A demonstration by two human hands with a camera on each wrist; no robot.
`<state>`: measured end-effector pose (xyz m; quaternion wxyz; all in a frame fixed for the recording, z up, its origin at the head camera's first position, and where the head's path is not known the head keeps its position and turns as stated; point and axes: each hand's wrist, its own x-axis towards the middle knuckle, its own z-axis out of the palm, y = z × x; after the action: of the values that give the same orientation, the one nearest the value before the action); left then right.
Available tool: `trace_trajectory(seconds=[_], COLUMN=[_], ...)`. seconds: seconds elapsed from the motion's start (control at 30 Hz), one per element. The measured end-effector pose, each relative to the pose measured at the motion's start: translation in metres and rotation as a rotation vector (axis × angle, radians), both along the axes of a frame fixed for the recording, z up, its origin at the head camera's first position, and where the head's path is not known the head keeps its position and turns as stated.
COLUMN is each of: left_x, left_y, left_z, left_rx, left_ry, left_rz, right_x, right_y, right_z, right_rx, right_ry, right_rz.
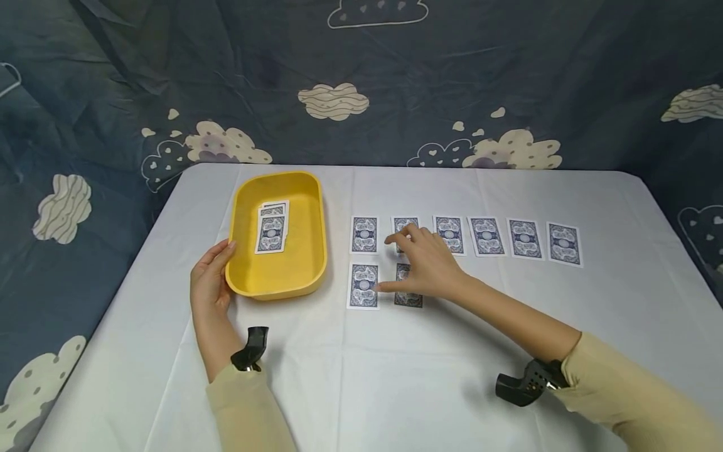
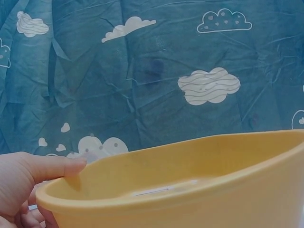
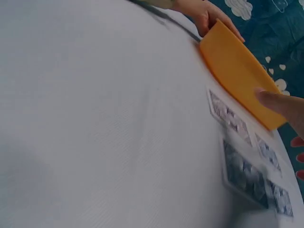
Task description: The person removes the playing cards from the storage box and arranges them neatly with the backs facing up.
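White cloth-covered table (image 1: 395,389): right hand (image 1: 426,262), nearer, fingers spread, overhangs a blue-patterned rectangular paper card (image 1: 408,302), right of the rounded yellow plastic tray (image 1: 305,257), long axes near parallel; left hand (image 1: 211,281) grips tray rim.

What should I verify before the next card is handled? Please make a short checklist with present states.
1. Left hand grips the yellow tray at its rim: ok.
2. Cards in the tray lie within its walls: ok.
3. All six cards of the upper row show their backs: ok.
4. Lower left card lies with its back up: ok.
5. Lower right card is in full view: not ok; the right hand covers part of it in the head view.
6. Right hand is clear of the lower cards: cannot tell; contact is unclear.
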<state>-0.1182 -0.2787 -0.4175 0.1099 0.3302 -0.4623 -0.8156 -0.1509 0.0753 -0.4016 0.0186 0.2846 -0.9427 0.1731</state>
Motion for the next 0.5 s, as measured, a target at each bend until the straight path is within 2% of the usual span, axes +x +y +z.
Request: trace_trajectory(seconds=[0.2, 0.37, 0.5], left_x=[-0.001, 0.0, 0.0], left_y=[-0.001, -0.001, -0.001], left_z=[0.001, 0.001, 0.0], left_rx=[-0.008, -0.012, -0.013], left_ry=[-0.015, -0.021, -0.029], left_rz=[-0.002, 0.001, -0.004], right_x=[-0.015, -0.025, -0.031], right_y=[-0.034, -0.074, -0.109], right_z=[0.018, 0.03, 0.034], right_rx=[-0.09, -0.177, -0.191], right_ry=[0.076, 0.073, 0.059], right_rz=[0.036, 0.07, 0.106])
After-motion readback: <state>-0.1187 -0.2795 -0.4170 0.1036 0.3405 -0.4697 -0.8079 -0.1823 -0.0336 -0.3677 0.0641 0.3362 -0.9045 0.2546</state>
